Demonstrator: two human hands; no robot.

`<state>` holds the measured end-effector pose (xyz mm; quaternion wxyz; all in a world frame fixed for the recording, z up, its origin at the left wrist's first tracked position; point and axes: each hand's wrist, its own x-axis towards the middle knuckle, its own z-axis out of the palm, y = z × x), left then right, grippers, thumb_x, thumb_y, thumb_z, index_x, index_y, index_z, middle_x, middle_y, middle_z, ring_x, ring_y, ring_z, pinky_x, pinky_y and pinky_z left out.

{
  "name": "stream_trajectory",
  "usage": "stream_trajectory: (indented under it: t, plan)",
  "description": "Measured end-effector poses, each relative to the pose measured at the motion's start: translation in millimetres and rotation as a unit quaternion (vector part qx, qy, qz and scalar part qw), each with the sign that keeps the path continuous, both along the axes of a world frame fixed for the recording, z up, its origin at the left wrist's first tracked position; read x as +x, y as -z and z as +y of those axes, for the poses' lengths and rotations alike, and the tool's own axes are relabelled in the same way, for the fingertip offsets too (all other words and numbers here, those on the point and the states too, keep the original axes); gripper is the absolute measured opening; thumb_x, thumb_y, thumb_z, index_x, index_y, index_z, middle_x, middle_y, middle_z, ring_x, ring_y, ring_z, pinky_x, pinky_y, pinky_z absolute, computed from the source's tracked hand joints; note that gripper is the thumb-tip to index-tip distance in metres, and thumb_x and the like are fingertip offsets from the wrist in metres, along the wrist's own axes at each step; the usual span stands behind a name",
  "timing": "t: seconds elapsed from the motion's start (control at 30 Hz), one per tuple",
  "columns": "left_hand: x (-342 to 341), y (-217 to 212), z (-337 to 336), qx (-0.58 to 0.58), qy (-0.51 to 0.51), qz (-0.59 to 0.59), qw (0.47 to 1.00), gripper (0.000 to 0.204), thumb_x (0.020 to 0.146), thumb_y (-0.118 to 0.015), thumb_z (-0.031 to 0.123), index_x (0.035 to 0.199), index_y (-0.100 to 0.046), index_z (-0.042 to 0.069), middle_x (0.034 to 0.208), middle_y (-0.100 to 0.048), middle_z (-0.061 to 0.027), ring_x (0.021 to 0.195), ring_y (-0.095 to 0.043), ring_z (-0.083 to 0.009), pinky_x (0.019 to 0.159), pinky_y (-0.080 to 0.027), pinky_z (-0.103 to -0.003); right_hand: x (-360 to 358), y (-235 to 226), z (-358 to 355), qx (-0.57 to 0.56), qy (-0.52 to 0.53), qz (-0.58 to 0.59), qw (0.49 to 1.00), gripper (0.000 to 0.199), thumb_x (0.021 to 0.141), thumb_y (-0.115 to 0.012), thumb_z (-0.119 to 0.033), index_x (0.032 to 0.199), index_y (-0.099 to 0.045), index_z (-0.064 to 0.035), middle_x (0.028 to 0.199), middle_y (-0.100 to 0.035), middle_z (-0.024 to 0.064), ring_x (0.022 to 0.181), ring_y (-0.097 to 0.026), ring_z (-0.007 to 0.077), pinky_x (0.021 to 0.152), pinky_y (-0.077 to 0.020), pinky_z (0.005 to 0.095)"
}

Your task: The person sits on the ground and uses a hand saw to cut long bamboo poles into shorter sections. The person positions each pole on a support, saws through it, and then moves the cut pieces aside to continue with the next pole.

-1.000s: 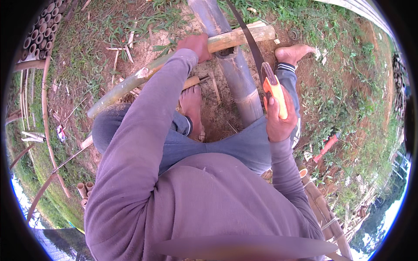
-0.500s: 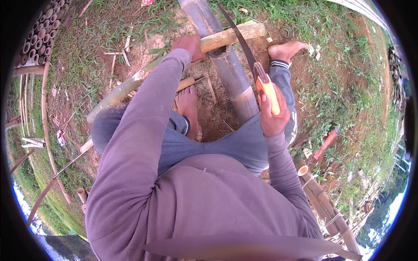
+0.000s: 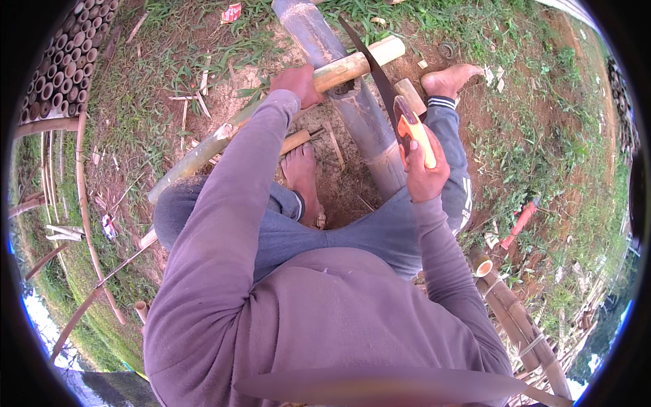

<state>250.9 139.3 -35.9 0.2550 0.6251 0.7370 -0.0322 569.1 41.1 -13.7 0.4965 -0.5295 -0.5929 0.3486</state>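
Note:
My left hand (image 3: 296,85) is closed around a pale wooden pole (image 3: 346,70), pressing it down across a thick grey bamboo log (image 3: 349,112). The pole slants from my left knee up to the right, its far end sticking out past the log. In my right hand (image 3: 428,169) is a handsaw (image 3: 386,88), held by its orange handle. Its dark curved blade crosses the pole near that end; whether the teeth bite into the wood I cannot tell. A short cut piece of wood (image 3: 410,97) sits between the saw and my right foot.
A tool with a wooden handle (image 3: 295,142) lies by my left foot. A red-handled tool (image 3: 521,224) rests in the grass at right, near tied bamboo poles (image 3: 508,305). Stacked bamboo tubes (image 3: 64,64) stand at far left. A long blade (image 3: 102,281) lies near my left side.
A short piece of wood now shows beside the saw, and the pole's end looks cleaner than its former splintered tip. Both hands keep their grips; the view has shifted slightly.

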Motion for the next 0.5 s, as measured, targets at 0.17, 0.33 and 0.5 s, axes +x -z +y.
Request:
stream_trajectory:
  t: [0.17,0.33,0.5]
  plan:
    - [-2,1,-1,0.008,-0.008,0.006,1.0,0.07,0.075,-0.084,0.041,0.132,-0.063,0.006,0.117,-0.074,-0.0237,0.111,-0.071,-0.0431,0.097,-0.056,-0.052,65,-23,11,0.082,0.111,-0.127,0.982,0.043,0.099,-0.075,-0.014,0.138,-0.065,0.0013,0.13,-0.073,0.018,0.113,-0.074,0.0254,0.094,-0.0608,0.0391]
    - [6,4,6,0.019,0.004,0.009,1.0,0.073,0.072,-0.085,0.04,0.133,-0.061,0.006,0.116,-0.075,-0.0239,0.11,-0.071,-0.0435,0.096,-0.057,-0.051,176,28,84,0.11,0.169,-0.436,0.877,0.052,0.097,-0.075,-0.035,0.139,-0.065,-0.0071,0.128,-0.073,0.0169,0.107,-0.074,0.0391,0.089,-0.0601,0.0452]
    - [4,8,4,0.025,-0.007,0.028,0.999,0.071,0.07,-0.084,0.038,0.13,-0.062,0.007,0.113,-0.074,-0.0264,0.106,-0.072,-0.0446,0.095,-0.057,-0.053,150,56,129,0.008,0.103,-0.593,0.799,0.052,0.094,-0.073,-0.044,0.133,-0.067,-0.0099,0.119,-0.07,0.0131,0.113,-0.068,0.0356,0.098,-0.0524,0.0491]
